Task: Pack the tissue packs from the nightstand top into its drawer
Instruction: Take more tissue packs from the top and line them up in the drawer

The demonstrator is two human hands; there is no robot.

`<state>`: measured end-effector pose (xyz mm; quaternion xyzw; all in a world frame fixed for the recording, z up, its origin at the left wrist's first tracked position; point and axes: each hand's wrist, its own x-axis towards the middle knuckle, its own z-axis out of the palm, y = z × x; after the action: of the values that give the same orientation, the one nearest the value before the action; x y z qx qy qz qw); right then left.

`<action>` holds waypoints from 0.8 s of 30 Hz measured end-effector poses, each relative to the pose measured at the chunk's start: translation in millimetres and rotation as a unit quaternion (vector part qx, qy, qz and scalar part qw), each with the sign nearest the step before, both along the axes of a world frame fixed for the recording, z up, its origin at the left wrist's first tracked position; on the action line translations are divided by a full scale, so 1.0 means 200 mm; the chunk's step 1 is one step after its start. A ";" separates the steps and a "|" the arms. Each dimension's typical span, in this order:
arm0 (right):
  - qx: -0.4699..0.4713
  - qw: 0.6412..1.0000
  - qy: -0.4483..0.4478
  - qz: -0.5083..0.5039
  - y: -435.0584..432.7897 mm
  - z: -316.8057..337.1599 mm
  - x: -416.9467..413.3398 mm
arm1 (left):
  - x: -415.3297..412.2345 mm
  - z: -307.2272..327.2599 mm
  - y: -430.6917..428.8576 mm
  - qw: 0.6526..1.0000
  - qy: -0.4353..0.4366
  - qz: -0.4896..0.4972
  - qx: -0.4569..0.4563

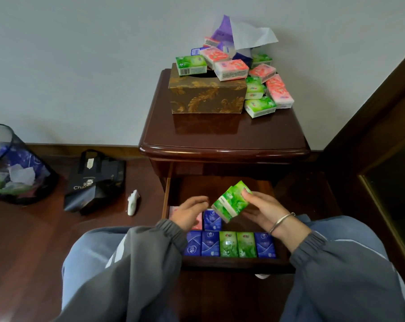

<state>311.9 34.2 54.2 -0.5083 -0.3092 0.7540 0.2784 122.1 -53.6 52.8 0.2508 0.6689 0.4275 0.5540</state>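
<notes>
**Person packing tissue packs into an open nightstand drawer**

Seen from above, looking down over two grey-sleeved arms; the right hand [264, 213], with a thin silver bracelet [281, 221] on its wrist, grips the green tissue packs [231, 202], plastic-wrapped blocks that look like two held together; the thumb lies on top and the fingers curl underneath, clamped on the packs, which tilt in the air above the open dark wooden drawer [220, 185]; the left hand [188, 213] hovers just beside them, fingers loosely curled and slightly apart, holding nothing.

Inside the drawer, a front row of standing packs [229, 244] runs blue, blue, green, green, blue, side by side and touching; behind it sit a pink pack [198, 221], partly hidden under the left hand, and a blue pack [212, 220] next to it.

The glossy dark brown nightstand [222, 133] stands against a pale wall; on its top is a brown tissue box with gold leaf patterning [207, 96]; a loose pile of green, pink and blue packs [266, 91] lies on the box and to its right; a torn purple wrapper [222, 29] stands behind, with white tissue beside it.

On the wooden floor to the left are a black mesh waste bin [15, 168] holding scraps, a dark tote bag [96, 180], and a small white object [132, 202] too unclear to identify.
</notes>
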 end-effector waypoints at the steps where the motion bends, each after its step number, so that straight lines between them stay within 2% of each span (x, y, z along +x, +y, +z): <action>1: 0.012 1.000 -0.024 -0.002 0.03 -0.02 0.02 | -0.07 -0.04 0.00 0.993 0.114 0.010 0.000; 3: 0.045 0.993 -0.112 0.005 0.09 -0.11 0.04 | -0.22 -0.12 -0.03 0.941 0.334 0.034 -0.037; 4: 0.066 0.983 -0.171 0.024 0.11 -0.18 0.05 | -0.28 -0.16 -0.05 0.918 0.388 0.050 -0.066; 5: 0.093 0.967 -0.233 0.053 0.12 -0.24 0.05 | -0.33 -0.21 -0.08 0.909 0.399 0.060 -0.102; 8: 0.152 0.921 -0.334 0.128 0.12 -0.40 0.02 | -0.39 -0.36 -0.12 0.925 0.327 0.015 -0.194; 11: 0.171 0.908 -0.361 0.130 0.16 -0.49 -0.03 | -0.37 -0.42 -0.11 0.932 0.306 -0.042 -0.191; 15: 0.176 0.901 -0.377 0.121 0.23 -0.55 -0.05 | -0.34 -0.44 -0.07 0.929 0.324 -0.047 -0.173; 21: 0.163 0.889 -0.369 0.215 0.24 -0.64 -0.04 | -0.37 -0.45 -0.06 0.927 0.325 -0.052 -0.180; 24: 0.179 0.865 -0.370 0.288 0.22 -0.66 -0.06 | -0.38 -0.47 -0.04 0.927 0.325 -0.055 -0.181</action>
<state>300.8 78.8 -78.8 -0.5798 -0.6522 0.4884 0.0001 46.8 -61.8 -40.5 0.3079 0.8635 0.1632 0.3646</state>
